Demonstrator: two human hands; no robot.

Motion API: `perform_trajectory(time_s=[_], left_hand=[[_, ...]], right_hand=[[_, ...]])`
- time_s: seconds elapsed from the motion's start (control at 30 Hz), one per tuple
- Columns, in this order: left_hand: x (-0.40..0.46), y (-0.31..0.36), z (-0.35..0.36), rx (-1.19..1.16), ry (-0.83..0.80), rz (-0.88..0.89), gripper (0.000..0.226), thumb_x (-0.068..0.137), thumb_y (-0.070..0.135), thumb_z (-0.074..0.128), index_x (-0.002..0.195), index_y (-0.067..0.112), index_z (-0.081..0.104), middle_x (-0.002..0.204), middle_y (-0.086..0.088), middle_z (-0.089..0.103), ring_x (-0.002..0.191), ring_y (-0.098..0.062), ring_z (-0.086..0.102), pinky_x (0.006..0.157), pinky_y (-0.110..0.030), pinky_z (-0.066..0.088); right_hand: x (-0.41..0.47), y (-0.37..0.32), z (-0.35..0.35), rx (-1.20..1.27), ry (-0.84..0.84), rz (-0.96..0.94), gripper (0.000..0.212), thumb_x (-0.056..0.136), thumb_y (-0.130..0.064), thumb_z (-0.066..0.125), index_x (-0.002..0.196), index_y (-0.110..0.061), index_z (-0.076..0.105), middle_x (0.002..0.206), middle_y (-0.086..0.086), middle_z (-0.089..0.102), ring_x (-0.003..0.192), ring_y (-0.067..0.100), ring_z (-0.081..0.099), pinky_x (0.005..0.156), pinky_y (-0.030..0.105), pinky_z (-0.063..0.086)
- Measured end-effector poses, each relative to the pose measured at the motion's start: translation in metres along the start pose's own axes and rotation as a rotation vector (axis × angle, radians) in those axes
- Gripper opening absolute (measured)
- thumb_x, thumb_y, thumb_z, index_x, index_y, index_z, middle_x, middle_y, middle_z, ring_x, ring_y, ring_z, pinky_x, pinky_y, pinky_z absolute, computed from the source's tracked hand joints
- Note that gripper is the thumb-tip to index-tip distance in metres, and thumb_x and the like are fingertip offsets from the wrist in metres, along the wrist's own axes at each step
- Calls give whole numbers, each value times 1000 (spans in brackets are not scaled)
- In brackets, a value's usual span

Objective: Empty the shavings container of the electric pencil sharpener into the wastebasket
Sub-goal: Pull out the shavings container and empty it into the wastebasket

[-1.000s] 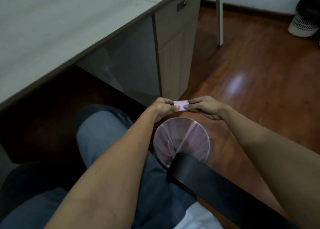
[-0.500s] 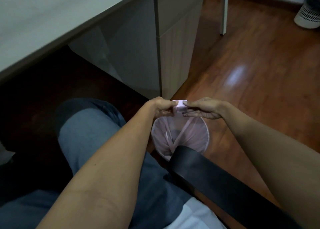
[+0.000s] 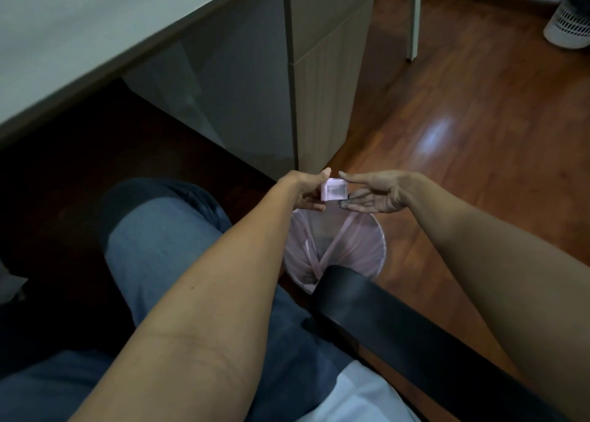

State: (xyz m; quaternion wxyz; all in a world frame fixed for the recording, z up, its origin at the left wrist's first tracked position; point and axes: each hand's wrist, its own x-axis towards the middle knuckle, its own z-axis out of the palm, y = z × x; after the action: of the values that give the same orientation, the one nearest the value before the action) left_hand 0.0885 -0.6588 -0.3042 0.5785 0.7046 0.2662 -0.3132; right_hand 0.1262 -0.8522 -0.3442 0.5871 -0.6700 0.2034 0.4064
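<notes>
Landmark: wastebasket (image 3: 338,249), pink-lined, standing on the wood floor (image 3: 479,118).

Far left of the wastebasket and above it: pale surface (image 3: 79,22), cabinet (image 3: 325,80) under its right end.

Left of the wastebasket: bent knee in blue trousers (image 3: 166,246).

Just above the wastebasket's far rim: left hand (image 3: 306,192) clamped on the small pink shavings container (image 3: 333,190), thumb on top, fingers beneath. Its open side faces right.

Above the wastebasket's rim, just right of the container: right hand (image 3: 373,195) spread flat, palm up, fingertips close beside the container, not gripping it.

Near side of the wastebasket: black armrest (image 3: 399,326) overlapping its rim.

Far upper right: white slotted bin (image 3: 568,29).
</notes>
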Motion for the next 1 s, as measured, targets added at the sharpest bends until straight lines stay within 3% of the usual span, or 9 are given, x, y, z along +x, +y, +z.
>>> perform_trajectory(time_s=[0.1,0.27,0.37,0.5,0.57,0.67,0.77,0.87,1.0], left_hand=[[0,0,-1,-6,-3,13,53,96,48,62,119,1,68,103,-17,68,78,-22,68,82,-32,63],[-3,-3,-13,-86,-33,119,50,91,21,75,123,-14,61,109,-23,71,80,-23,72,58,-22,63],[-2,-1,-24,-94,-36,216,49,84,5,80,125,-15,61,119,-23,70,95,-22,72,70,-17,62],[-11,15,-33,5,-40,374,54,76,-2,85,125,-5,62,112,-14,71,103,-20,70,80,-17,58],[-16,25,-37,40,-57,448,58,75,-3,85,129,-5,64,120,-16,72,111,-22,70,86,-18,57],[-27,41,-39,44,-61,546,55,75,-7,82,128,-1,67,121,-14,74,109,-21,70,81,-15,56],[-41,60,-42,40,-65,632,61,72,-4,85,130,3,66,123,-12,73,117,-23,69,87,-21,57],[-61,84,-45,49,-31,730,66,72,1,88,133,4,63,126,-10,72,117,-20,69,90,-23,58],[-88,117,-51,63,7,858,68,71,7,90,134,3,62,127,-10,71,117,-23,68,94,-27,59]], right_hand=[[2,0,1,-5,-28,-11,46,98,-26,60,139,-6,55,144,17,58,130,32,59,93,51,55],[1,-2,-3,-20,-94,-104,55,92,-27,71,140,-4,55,143,18,58,110,26,65,103,43,52],[-4,-8,-8,-100,-67,-185,52,92,-20,69,139,-2,57,143,20,58,100,23,64,100,40,54],[-24,-25,-7,-29,-117,-321,50,91,3,65,140,-2,57,137,19,61,92,17,68,71,20,61],[-36,-36,-2,55,-152,-357,53,87,13,65,139,1,57,134,18,62,94,14,72,71,15,59],[-55,-54,2,108,-157,-429,59,81,20,67,137,4,58,139,21,60,110,18,68,72,13,58],[-78,-73,1,130,-153,-515,58,82,25,61,137,8,55,126,20,68,98,14,74,75,16,59],[-105,-97,0,135,-157,-591,56,84,27,56,136,6,55,115,14,70,84,7,77,63,12,56],[-139,-133,-1,114,-174,-687,56,85,25,58,136,2,57,117,13,70,88,7,77,68,12,57]])
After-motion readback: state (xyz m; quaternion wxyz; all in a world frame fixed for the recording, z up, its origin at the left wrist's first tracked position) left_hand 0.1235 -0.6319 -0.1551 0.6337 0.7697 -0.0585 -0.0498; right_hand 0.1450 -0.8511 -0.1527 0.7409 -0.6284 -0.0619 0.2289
